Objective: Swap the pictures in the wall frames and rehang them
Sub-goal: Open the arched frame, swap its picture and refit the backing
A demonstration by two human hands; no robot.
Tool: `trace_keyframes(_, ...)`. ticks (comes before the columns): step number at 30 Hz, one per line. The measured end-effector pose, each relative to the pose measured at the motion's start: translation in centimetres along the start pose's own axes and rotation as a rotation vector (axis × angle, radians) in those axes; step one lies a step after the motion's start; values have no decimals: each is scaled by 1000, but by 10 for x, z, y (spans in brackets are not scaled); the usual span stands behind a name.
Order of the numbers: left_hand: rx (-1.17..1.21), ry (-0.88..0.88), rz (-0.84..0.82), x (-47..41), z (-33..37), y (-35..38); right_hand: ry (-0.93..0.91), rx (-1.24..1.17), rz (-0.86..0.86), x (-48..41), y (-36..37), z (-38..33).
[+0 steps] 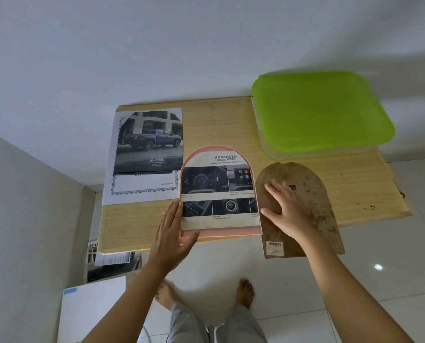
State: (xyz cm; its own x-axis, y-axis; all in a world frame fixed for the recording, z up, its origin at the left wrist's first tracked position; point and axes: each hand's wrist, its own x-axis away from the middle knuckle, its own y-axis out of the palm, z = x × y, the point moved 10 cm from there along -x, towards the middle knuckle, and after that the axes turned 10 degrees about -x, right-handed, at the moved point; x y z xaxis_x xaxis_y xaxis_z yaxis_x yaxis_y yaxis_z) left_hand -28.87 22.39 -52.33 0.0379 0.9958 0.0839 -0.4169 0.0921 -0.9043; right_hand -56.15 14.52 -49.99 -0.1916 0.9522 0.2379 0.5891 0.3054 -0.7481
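"TOYOTA", "MADE IN CHINA" on truck print (147,149); "ADVANCED" on arched picture (218,191).

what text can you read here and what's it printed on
"TOYOTA": truck picture
"MADE IN CHINA": white bordered sheet under it
"ADVANCED": arched picture in the pink frame
"HIL", cut off: brochure on the floor
Captions, the line under ADVANCED and the barcode label on the brown backing board: too small to read

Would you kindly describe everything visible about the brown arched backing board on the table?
The backing board is a flat, arch-topped brown panel, like stained fibreboard, with dark spots, a small notch at its top and a barcode sticker near its lower left corner. It lies on the wooden table, its bottom overhanging the front edge, right of the pink frame. The right hand rests on it.
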Motion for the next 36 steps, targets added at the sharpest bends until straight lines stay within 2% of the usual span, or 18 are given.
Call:
trace_keyframes(2,-5,-23,22,-9,5,-4,-93,-101,41,-17,0,-33)
trace_keyframes(5,-47,-67,25,-23,9,-4,-175,-109,-48,-54,20,-74)
trace_keyframes(9,-107,-69,3,-29,12,6,-146,-62,-115,-100,40,-94)
trace_keyframes(14,-97,-82,-16,-28,11,12,-46,172,-124,-106,60,-81)
trace_keyframes(22,-136,-95,-57,-28,14,13,-59,143,-52,-100,52,-90)
trace_keyframes(30,-158,-76,-74,-27,15,15,-82,-57,-41,-81,33,-96)
trace_keyframes(36,-153,-76,-89,-25,13,16,-19,-223,96,-38,18,-79)
